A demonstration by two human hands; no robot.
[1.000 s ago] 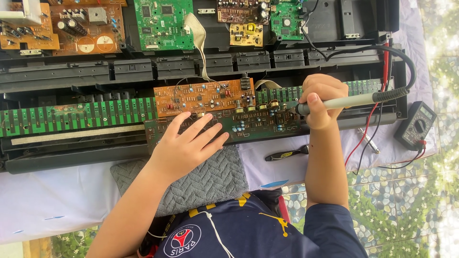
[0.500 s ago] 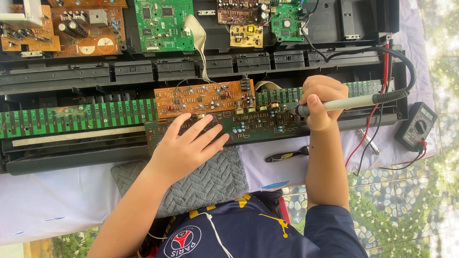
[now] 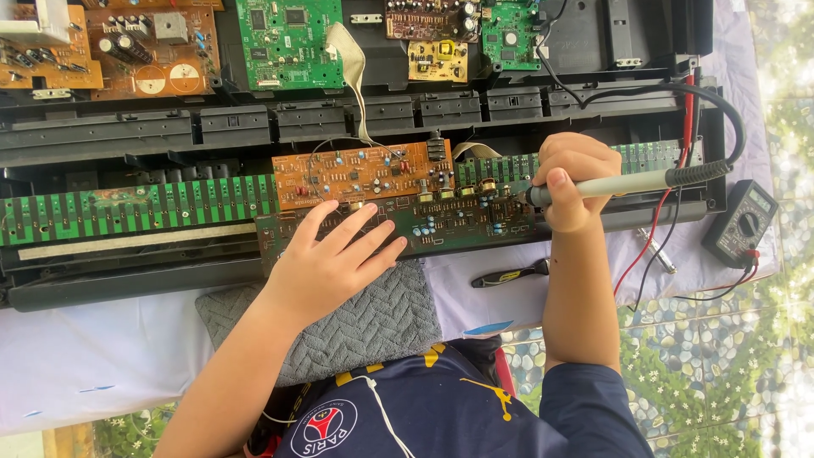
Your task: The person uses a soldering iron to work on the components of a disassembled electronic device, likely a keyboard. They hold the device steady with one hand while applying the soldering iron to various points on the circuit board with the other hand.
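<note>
My left hand [image 3: 326, 259] lies flat with fingers spread on a dark green circuit board [image 3: 441, 225] at the front of an opened black keyboard chassis [image 3: 127, 136]. An orange-brown circuit board [image 3: 360, 174] sits just behind it. My right hand [image 3: 572, 178] grips a grey soldering iron [image 3: 619, 185] whose tip points left and touches the dark green board near its right part. A thick black cable [image 3: 725, 110] runs from the iron's handle up and round to the back.
A long green key-contact strip [image 3: 136, 210] runs left. Green and brown boards [image 3: 284, 42] lie at the back. A grey quilted cloth [image 3: 365, 326] is under my left wrist. A black multimeter [image 3: 742, 222] with red and black leads sits right; a black-handled tool [image 3: 509, 275] lies on the white cloth.
</note>
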